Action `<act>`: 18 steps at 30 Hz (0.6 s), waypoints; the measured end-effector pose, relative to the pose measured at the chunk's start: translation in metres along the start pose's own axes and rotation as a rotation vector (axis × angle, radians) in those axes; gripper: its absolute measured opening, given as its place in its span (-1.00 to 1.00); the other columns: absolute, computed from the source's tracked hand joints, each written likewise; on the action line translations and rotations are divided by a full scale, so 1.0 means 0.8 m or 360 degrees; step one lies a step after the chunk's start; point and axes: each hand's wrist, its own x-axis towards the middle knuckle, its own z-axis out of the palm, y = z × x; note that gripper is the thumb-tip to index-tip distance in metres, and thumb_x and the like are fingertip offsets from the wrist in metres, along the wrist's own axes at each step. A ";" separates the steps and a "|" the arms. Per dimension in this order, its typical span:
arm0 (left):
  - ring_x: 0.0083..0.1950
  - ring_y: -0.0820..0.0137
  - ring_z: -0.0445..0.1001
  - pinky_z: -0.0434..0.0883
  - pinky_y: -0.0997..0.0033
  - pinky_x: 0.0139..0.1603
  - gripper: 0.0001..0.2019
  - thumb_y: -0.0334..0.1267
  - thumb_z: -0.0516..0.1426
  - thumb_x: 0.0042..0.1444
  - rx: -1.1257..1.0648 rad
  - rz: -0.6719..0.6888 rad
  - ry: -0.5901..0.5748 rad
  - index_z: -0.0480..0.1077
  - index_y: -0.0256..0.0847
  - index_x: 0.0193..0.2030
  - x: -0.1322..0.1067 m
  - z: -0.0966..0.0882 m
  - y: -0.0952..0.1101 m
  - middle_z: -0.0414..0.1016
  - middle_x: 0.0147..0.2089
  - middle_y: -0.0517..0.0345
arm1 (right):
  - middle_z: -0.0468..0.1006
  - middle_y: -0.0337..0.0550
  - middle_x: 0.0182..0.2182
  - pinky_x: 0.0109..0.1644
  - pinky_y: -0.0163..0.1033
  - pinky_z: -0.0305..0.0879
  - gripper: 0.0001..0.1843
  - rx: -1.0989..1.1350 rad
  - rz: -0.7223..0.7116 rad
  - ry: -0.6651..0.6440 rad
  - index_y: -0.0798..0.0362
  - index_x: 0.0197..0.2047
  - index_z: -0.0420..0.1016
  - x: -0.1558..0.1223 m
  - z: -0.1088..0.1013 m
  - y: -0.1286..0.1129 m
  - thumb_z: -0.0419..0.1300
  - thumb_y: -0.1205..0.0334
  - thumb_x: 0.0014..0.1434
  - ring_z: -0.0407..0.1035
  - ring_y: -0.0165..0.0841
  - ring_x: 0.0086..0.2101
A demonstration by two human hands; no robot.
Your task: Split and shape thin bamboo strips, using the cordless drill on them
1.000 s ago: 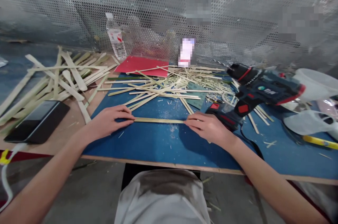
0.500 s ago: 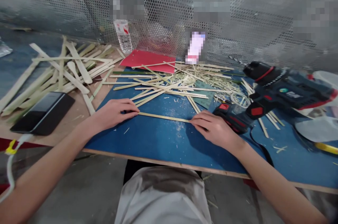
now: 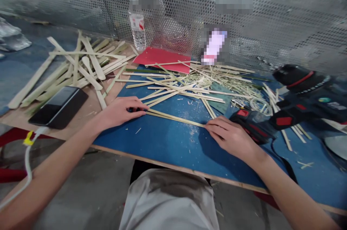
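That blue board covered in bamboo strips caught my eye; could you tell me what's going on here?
A person is working with bare hands at a blue-topped board. Their left hand is at one end of a thin bamboo strip lying on the board, and their right hand is at the other. Loose bamboo slivers are heaped just beyond, a cordless drill lies beside the right hand, and a black phone sits off to the left.

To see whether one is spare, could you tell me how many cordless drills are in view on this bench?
1. A dark blue cordless drill lies on the blue board, just beyond the right hand, running off the view's right edge. Another could be hidden beyond that edge.
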 end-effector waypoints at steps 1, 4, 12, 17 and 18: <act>-0.09 0.34 0.57 0.46 0.37 0.01 -0.68 0.03 0.17 0.36 0.0003 0.0046 -0.0009 0.64 -0.01 0.07 0.001 0.001 0.000 0.61 -0.04 0.11 | 0.57 -0.18 -0.02 0.11 -0.16 0.48 -0.79 0.0002 0.0000 -0.0008 0.04 0.00 0.57 0.000 0.000 0.000 0.21 0.41 0.33 0.44 -0.37 -0.03; -0.04 0.33 0.58 0.46 0.35 0.09 -0.71 -0.01 0.16 0.38 0.0049 0.0161 0.0009 0.66 -0.06 -0.02 0.003 0.003 0.000 0.61 0.00 0.10 | 0.57 -0.19 -0.01 0.11 -0.17 0.47 -0.78 0.0039 0.0015 -0.0027 0.01 0.01 0.56 -0.001 0.002 0.003 0.21 0.40 0.33 0.44 -0.36 -0.02; 0.07 0.32 0.63 0.48 0.35 0.18 -0.76 -0.13 0.15 0.39 0.0051 0.0331 0.0069 0.65 -0.10 -0.06 0.001 0.009 0.001 0.68 0.04 0.12 | 0.57 -0.18 0.00 0.15 -0.16 0.46 -0.75 0.0087 0.0065 -0.0010 0.01 0.04 0.53 0.001 0.009 0.001 0.20 0.41 0.33 0.44 -0.36 -0.01; 0.03 0.32 0.64 0.50 0.34 0.13 -0.75 -0.13 0.14 0.39 0.0118 0.0310 0.0139 0.62 -0.11 0.01 -0.003 0.011 0.006 0.69 0.00 0.10 | 0.53 -0.15 0.04 0.18 -0.17 0.45 -0.59 0.0074 0.0041 -0.0029 -0.07 0.19 0.51 0.000 0.012 -0.002 0.19 0.43 0.32 0.42 -0.35 0.04; 0.02 0.32 0.64 0.50 0.35 0.13 -0.75 -0.13 0.14 0.39 0.0134 0.0303 0.0149 0.62 -0.11 0.01 -0.004 0.011 0.007 0.69 0.00 0.11 | 0.53 -0.15 0.04 0.18 -0.17 0.45 -0.60 0.0086 0.0040 -0.0020 -0.06 0.18 0.51 0.001 0.013 -0.002 0.20 0.42 0.32 0.42 -0.35 0.03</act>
